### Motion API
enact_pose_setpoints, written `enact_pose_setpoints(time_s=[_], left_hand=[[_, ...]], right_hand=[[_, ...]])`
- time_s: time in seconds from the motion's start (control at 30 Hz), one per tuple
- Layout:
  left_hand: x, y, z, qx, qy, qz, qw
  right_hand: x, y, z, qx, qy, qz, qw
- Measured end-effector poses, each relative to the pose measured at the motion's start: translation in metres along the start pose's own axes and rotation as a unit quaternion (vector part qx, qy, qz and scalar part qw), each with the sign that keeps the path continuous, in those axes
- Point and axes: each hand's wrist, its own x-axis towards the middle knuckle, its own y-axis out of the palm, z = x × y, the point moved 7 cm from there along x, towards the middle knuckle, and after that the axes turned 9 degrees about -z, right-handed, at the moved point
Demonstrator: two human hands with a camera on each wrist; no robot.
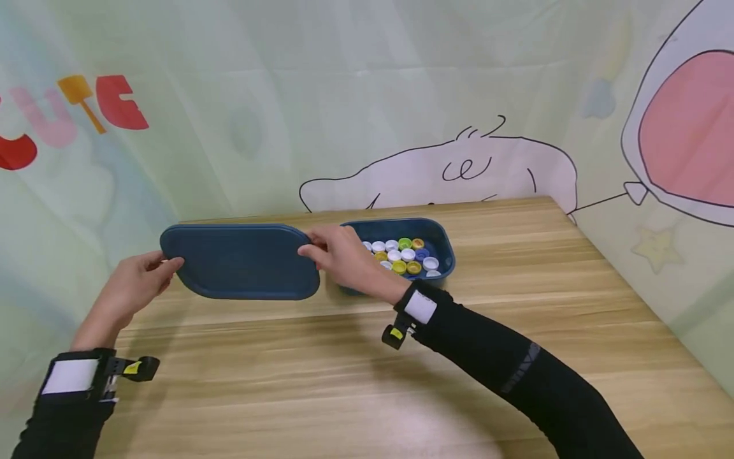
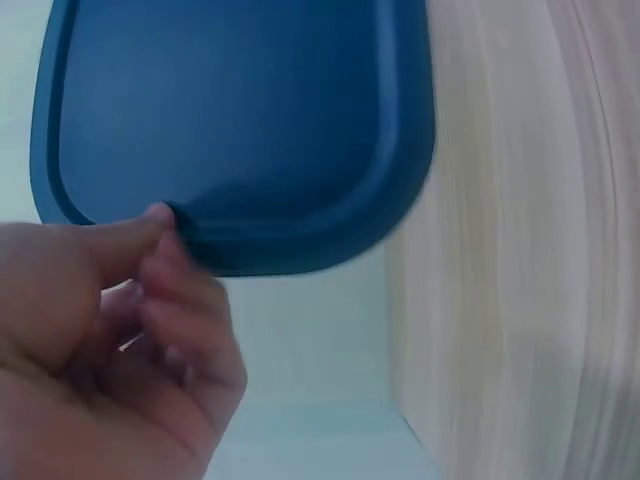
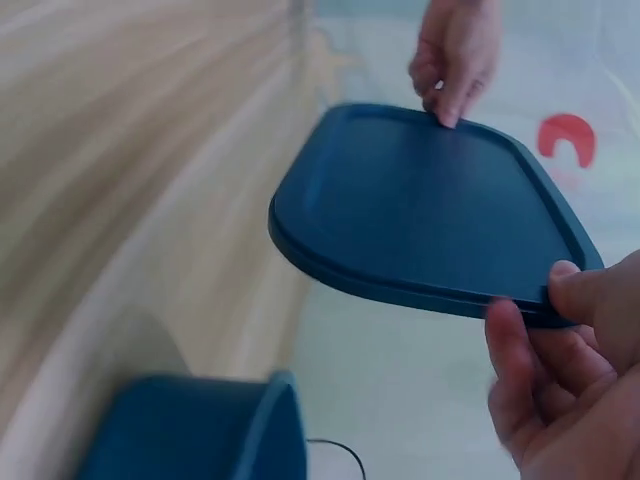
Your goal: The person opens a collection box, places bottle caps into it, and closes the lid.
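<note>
A dark blue rectangular lid with rounded corners is held up above the table, its broad face tilted toward me. My left hand pinches its left end between thumb and fingers. At the opposite end, my right hand pinches the lid's edge, the thumb on the near face. Behind the right hand stands a matching blue container, uncovered. Inside it lie several bottle caps in white, yellow, green and blue. My right hand and wrist hide part of the container's left side.
The wood-grain table stretches out below both arms. A printed cloth backdrop hangs along its back and right sides. In the right wrist view, the container's wall shows low down, apart from the lid.
</note>
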Motion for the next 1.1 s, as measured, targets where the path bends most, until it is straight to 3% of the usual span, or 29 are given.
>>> enact_pose_setpoints(time_s=[0.1, 0.37, 0.63, 0.73, 0.9, 1.0, 1.1], left_hand=[[0.000, 0.000, -0.009, -0.006, 0.010, -0.020, 0.9997], [0.002, 0.009, -0.038, -0.102, 0.056, -0.019, 0.9930], [0.012, 0.016, -0.060, -0.124, 0.062, -0.028, 0.9900], [0.017, 0.022, -0.065, -0.171, 0.053, -0.008, 0.9837], [0.024, 0.036, -0.076, -0.265, 0.013, 0.036, 0.9636], [0.025, 0.042, -0.085, -0.286, 0.000, 0.054, 0.9568], [0.025, 0.047, -0.095, -0.290, 0.010, 0.083, 0.9532]], right_hand=[[0.003, -0.017, -0.001, 0.003, 0.003, -0.035, 0.9994], [0.004, -0.043, -0.017, 0.072, 0.086, -0.042, 0.9928], [0.003, -0.068, -0.032, 0.033, 0.104, -0.045, 0.9930], [0.001, -0.076, -0.037, 0.032, 0.119, -0.039, 0.9916], [-0.007, -0.095, -0.045, 0.066, 0.147, -0.050, 0.9857], [-0.013, -0.107, -0.051, 0.072, 0.160, -0.059, 0.9827], [-0.019, -0.118, -0.057, 0.058, 0.171, -0.074, 0.9809]])
